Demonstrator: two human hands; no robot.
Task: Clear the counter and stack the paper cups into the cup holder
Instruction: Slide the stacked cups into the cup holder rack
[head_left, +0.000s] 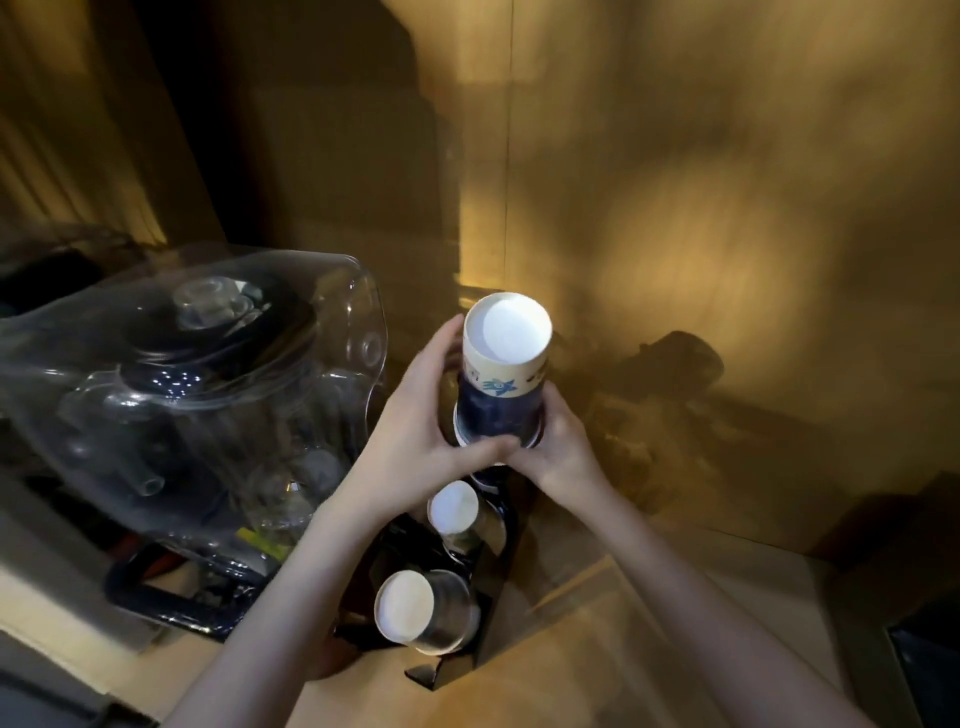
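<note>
- The person is standing at the pale wooden counter (597, 670), holding an upside-down stack of dark blue and cream printed paper cups (501, 384) with both hands, its white base facing up.
- The left hand (415, 436) is wrapping round the left side of the stack, thumb lying across the near front and fingers curled shut on the cups.
- The right hand (558, 441) is gripping the lower right of the same stack, fingers closed round its rim end; the fingertips on the far side are hidden.
- The stack is sitting over the far slot of the black tiered cup holder (457, 660), which is standing on the counter just right of a large clear plastic dome cover (208, 395).
- Two nearer slots are already holding cup stacks with white ends (402, 603) showing.
- The light is dim, so I cannot say for sure whether the stack's bottom rim is already entering the slot or only hovering above it.
- To do this well, the hands should be keeping the stack straight in line with the slot, squeezing lightly so the thin paper walls are not buckling, and lowering it evenly.
- Pushing at a slant could be tipping the light holder or splitting the stack apart.
</note>
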